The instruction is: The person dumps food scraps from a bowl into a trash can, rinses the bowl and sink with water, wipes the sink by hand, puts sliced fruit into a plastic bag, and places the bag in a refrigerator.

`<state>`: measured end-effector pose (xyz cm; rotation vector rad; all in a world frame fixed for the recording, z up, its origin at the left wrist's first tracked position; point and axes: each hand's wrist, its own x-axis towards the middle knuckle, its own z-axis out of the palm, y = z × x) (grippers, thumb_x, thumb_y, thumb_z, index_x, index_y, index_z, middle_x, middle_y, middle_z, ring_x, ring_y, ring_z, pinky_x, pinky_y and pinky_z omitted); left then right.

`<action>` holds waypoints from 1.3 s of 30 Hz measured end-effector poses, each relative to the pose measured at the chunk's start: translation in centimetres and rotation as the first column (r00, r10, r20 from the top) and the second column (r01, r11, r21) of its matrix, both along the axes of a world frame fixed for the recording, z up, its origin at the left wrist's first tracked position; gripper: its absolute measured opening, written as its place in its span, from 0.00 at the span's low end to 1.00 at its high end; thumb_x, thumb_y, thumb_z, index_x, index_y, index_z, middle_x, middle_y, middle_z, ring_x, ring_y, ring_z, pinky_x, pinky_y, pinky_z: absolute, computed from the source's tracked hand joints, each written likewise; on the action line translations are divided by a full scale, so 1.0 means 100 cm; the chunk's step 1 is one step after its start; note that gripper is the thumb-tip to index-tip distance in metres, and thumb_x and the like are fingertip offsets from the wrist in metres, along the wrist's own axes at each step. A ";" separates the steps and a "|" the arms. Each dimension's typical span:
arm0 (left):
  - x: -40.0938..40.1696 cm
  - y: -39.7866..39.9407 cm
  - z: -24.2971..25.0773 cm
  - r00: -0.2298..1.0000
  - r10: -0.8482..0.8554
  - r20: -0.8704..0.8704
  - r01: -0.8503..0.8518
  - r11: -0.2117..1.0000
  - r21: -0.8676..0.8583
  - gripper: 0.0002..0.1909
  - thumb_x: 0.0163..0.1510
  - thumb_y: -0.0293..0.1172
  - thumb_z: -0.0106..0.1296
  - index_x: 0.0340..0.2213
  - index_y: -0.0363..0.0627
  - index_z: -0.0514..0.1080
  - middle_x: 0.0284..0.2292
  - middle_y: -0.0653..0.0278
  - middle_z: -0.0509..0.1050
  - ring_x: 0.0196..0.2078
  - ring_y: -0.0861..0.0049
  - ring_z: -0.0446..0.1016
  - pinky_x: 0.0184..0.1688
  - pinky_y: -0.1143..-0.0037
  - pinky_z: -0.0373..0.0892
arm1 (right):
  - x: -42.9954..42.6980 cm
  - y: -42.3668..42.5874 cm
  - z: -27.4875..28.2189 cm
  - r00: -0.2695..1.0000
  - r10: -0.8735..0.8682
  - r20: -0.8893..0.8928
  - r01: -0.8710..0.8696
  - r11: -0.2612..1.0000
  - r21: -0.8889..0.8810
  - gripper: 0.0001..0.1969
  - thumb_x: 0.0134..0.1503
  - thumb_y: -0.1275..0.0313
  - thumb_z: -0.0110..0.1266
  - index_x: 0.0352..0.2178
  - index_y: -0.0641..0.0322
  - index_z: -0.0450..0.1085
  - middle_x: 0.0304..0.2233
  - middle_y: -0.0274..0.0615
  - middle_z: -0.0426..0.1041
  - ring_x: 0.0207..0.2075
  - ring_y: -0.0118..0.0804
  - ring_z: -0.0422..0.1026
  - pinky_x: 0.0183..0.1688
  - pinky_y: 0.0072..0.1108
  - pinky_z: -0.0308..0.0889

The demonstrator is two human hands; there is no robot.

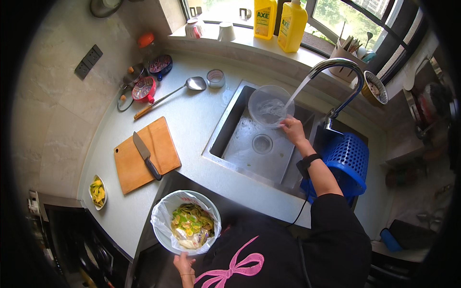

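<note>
My right hand (293,129) grips the rim of a clear plastic bowl (266,117) over the steel sink (248,144). Water pours into the bowl from the curved chrome faucet (340,62). Down at the left, my left hand (184,265) holds the rim of a bin (217,216) lined with a white plastic bag, with green and yellow vegetable scraps inside. A wooden cutting board (162,144) lies on the counter, and a kitchen knife (143,147) with a black handle rests across it.
On the counter are a metal spatula (165,96), a roll of tape (216,78) and a small dish of yellow-green pieces (98,192). A blue perforated basket (347,154) leans right of the sink. Yellow AXE bottles (292,27) and cups (226,31) line the windowsill.
</note>
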<state>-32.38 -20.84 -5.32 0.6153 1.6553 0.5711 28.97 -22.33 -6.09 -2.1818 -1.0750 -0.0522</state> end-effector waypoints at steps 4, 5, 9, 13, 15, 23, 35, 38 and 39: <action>0.001 -0.003 0.006 1.000 -0.010 -0.009 0.010 1.000 -0.002 0.14 0.40 0.25 0.43 0.33 0.38 0.63 0.26 0.61 0.69 0.18 0.75 0.68 0.12 0.81 0.64 | 0.006 -0.001 -0.004 0.985 -0.170 0.034 0.164 0.979 0.121 0.06 0.40 0.71 0.54 0.22 0.61 0.70 0.29 0.50 0.68 0.32 0.46 0.68 0.35 0.27 0.63; 0.002 -0.003 0.008 1.000 -0.012 -0.002 0.012 1.000 -0.006 0.15 0.39 0.25 0.44 0.34 0.39 0.63 0.28 0.62 0.70 0.20 0.78 0.69 0.13 0.83 0.64 | 0.009 -0.003 -0.005 0.984 -0.172 0.038 0.166 0.978 0.122 0.06 0.40 0.71 0.54 0.22 0.61 0.70 0.29 0.50 0.68 0.32 0.46 0.68 0.35 0.27 0.63; 0.000 -0.004 0.004 1.000 0.009 0.005 -0.009 0.999 -0.034 0.15 0.39 0.25 0.43 0.34 0.40 0.63 0.28 0.62 0.70 0.21 0.77 0.69 0.13 0.83 0.64 | 0.011 0.004 0.002 0.973 -0.225 0.057 0.209 0.954 0.214 0.06 0.39 0.71 0.55 0.22 0.61 0.70 0.30 0.49 0.68 0.29 0.47 0.68 0.33 0.28 0.64; 0.000 -0.002 0.003 1.000 0.006 -0.023 -0.007 0.998 -0.061 0.16 0.39 0.25 0.44 0.35 0.40 0.63 0.28 0.62 0.70 0.21 0.77 0.69 0.12 0.83 0.64 | 0.027 0.018 -0.001 0.956 -0.286 0.065 0.262 0.932 0.250 0.06 0.38 0.72 0.55 0.21 0.60 0.70 0.28 0.48 0.67 0.27 0.46 0.68 0.31 0.29 0.64; 0.001 -0.003 0.003 1.000 0.017 -0.007 -0.017 0.999 -0.050 0.15 0.39 0.25 0.44 0.34 0.40 0.63 0.27 0.62 0.70 0.20 0.77 0.69 0.12 0.83 0.64 | 0.032 0.025 -0.002 0.944 -0.319 0.088 0.290 0.925 0.246 0.06 0.38 0.72 0.55 0.21 0.60 0.70 0.27 0.47 0.67 0.26 0.45 0.68 0.30 0.28 0.64; 0.004 0.000 0.000 1.000 0.010 0.008 -0.010 1.000 0.008 0.12 0.40 0.24 0.42 0.32 0.37 0.62 0.24 0.58 0.69 0.16 0.71 0.68 0.12 0.77 0.65 | 0.032 0.032 0.004 0.994 -0.104 0.038 0.090 0.961 0.262 0.05 0.39 0.73 0.53 0.22 0.60 0.69 0.24 0.44 0.67 0.25 0.44 0.68 0.29 0.26 0.63; 0.004 0.001 0.003 1.000 0.000 -0.017 -0.001 1.000 -0.016 0.13 0.40 0.24 0.42 0.32 0.38 0.62 0.23 0.58 0.69 0.16 0.72 0.69 0.11 0.79 0.65 | 0.027 0.037 -0.001 0.999 -0.009 -0.050 0.017 0.985 0.172 0.05 0.40 0.75 0.52 0.23 0.62 0.68 0.24 0.45 0.67 0.25 0.43 0.67 0.29 0.25 0.62; 0.002 -0.003 0.000 1.000 0.001 -0.023 -0.001 1.000 -0.014 0.13 0.40 0.24 0.42 0.33 0.38 0.62 0.24 0.59 0.69 0.16 0.72 0.68 0.11 0.80 0.64 | 0.030 0.025 -0.016 0.990 -0.006 -0.141 0.042 0.968 0.248 0.05 0.39 0.75 0.52 0.23 0.62 0.68 0.23 0.45 0.67 0.26 0.42 0.68 0.29 0.25 0.62; 0.002 -0.003 -0.001 1.000 -0.007 -0.014 0.007 1.000 -0.010 0.14 0.40 0.24 0.42 0.34 0.38 0.62 0.24 0.59 0.69 0.16 0.73 0.68 0.11 0.80 0.64 | 0.031 0.021 -0.018 0.989 -0.006 -0.148 0.042 0.970 0.241 0.05 0.39 0.75 0.52 0.23 0.62 0.68 0.23 0.45 0.67 0.26 0.42 0.68 0.29 0.25 0.62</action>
